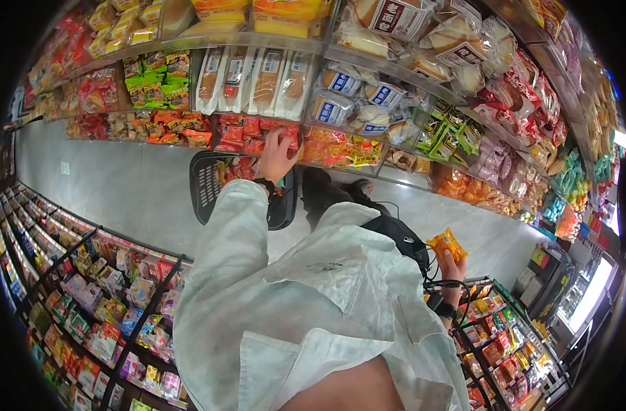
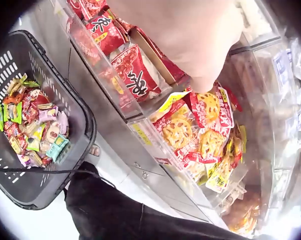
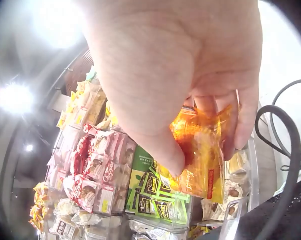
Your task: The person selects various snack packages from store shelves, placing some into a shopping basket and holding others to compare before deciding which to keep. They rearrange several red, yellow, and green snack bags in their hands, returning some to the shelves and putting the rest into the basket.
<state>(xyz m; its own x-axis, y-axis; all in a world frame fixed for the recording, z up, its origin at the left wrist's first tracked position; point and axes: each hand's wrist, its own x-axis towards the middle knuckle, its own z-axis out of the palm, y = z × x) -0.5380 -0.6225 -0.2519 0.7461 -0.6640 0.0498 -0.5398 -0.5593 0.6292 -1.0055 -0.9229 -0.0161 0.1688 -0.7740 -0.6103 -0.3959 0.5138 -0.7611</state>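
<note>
My left hand (image 1: 277,159) reaches into a shelf bin of red snack packets (image 1: 241,135), fingers among them and thumb apart. In the left wrist view the thumb is right at the bin's divider, beside red-and-clear packets of round lattice-shaped snacks (image 2: 178,131); the other fingertips are hidden. My right hand (image 1: 452,268) is out to the side, pinching a shiny orange snack packet (image 3: 203,155) between thumb and fingers. Below my left arm stands a dark shopping basket (image 2: 83,117) with many small, mixed packets (image 2: 35,125) inside.
Tiered clear bins hold long wrapped bread (image 1: 265,79), bagged buns (image 1: 337,108) and green packets (image 1: 450,130). Black racks of snacks (image 1: 114,294) stand behind on the left, another rack (image 1: 508,342) on the right. A dark cable (image 3: 285,120) loops near my right hand.
</note>
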